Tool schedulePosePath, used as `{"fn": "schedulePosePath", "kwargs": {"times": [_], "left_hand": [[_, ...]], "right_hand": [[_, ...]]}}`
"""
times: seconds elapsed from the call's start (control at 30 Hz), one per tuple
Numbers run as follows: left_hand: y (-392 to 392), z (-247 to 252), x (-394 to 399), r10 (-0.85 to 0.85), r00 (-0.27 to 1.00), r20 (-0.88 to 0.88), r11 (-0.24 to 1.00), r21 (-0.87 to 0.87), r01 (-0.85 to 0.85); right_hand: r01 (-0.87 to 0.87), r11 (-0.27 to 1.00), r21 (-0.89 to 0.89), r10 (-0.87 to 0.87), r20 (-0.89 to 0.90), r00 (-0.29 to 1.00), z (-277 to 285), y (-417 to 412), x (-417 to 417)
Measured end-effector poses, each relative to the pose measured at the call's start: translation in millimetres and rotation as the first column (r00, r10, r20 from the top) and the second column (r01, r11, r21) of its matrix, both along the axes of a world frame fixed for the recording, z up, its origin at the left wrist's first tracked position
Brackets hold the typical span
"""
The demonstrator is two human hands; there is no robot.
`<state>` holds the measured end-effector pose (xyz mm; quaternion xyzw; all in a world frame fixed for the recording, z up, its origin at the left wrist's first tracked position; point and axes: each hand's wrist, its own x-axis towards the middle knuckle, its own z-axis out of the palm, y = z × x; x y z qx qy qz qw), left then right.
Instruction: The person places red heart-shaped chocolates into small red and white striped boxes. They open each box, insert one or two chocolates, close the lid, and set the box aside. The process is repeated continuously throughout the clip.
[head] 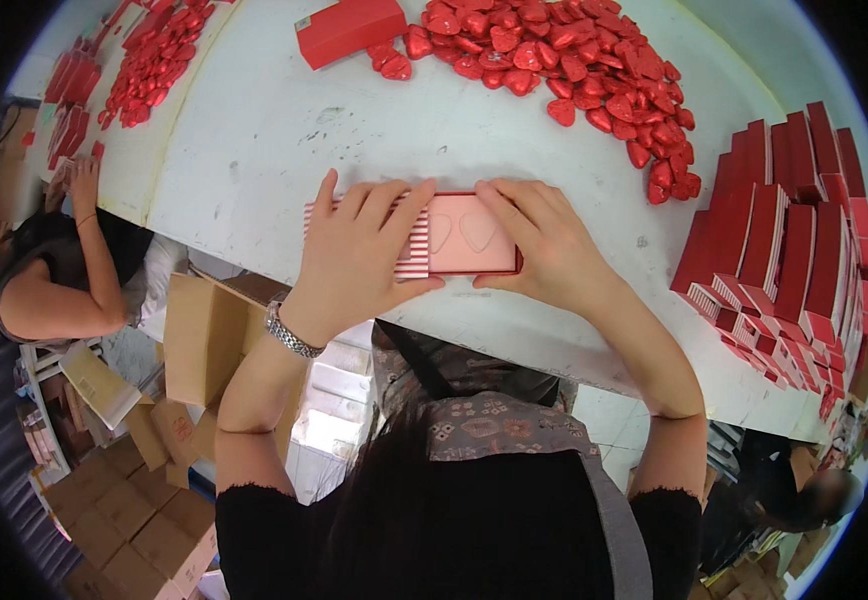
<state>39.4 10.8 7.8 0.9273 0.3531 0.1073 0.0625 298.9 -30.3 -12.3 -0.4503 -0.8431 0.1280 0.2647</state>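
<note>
Near the table's front edge, my left hand (366,244) grips a red-and-white striped box sleeve (420,244). A red box tray with a pink insert (471,259) sticks out of the sleeve's right side. Heart-shaped outlines show on the insert, one of them partly covered by the sleeve. Fingers and thumb of my right hand (546,240) hold the tray's right end at its far and near edges. Beyond my hands lies a curved heap of red foil-wrapped hearts (576,60), with a closed red box (351,34) beside it.
Stacked red boxes (771,247) stand at the table's right. At left, a co-worker's hand (83,180) works near more red hearts (160,67) and boxes. An opened cardboard carton (201,337) stands below the table's front edge. Another person (771,487) is at lower right.
</note>
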Motion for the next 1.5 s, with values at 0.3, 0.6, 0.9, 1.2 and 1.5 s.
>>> {"fn": "schedulePosePath", "kwargs": {"times": [0.3, 0.6, 0.9, 1.2, 1.5], "left_hand": [[3, -12, 4, 0.007, 0.997, 0.08, 1.0, -0.006, -0.006], [5, -4, -10, 0.02, 0.997, 0.073, 1.0, -0.003, -0.02], [3, -6, -10, 0.028, 0.997, 0.068, 0.999, -0.041, -0.025], [7, -5, -5, 0.025, 0.999, 0.041, 0.998, -0.056, -0.023], [5, -13, -4, 0.053, 0.994, 0.093, 0.995, -0.086, -0.045]], "right_hand": [[0.446, 0.894, -0.041, -0.447, -0.152, 0.882, -2, 68, 24], [-0.034, 0.979, -0.202, -0.044, -0.365, 0.93, 2, 20, -37], [0.044, 0.998, 0.05, -0.031, -0.237, 0.971, 1, 24, -39], [0.377, 0.831, 0.408, -0.458, 0.121, 0.88, -21, 107, 30], [0.273, 0.948, 0.165, -0.306, 0.23, 0.924, 21, 5, -30]]}}
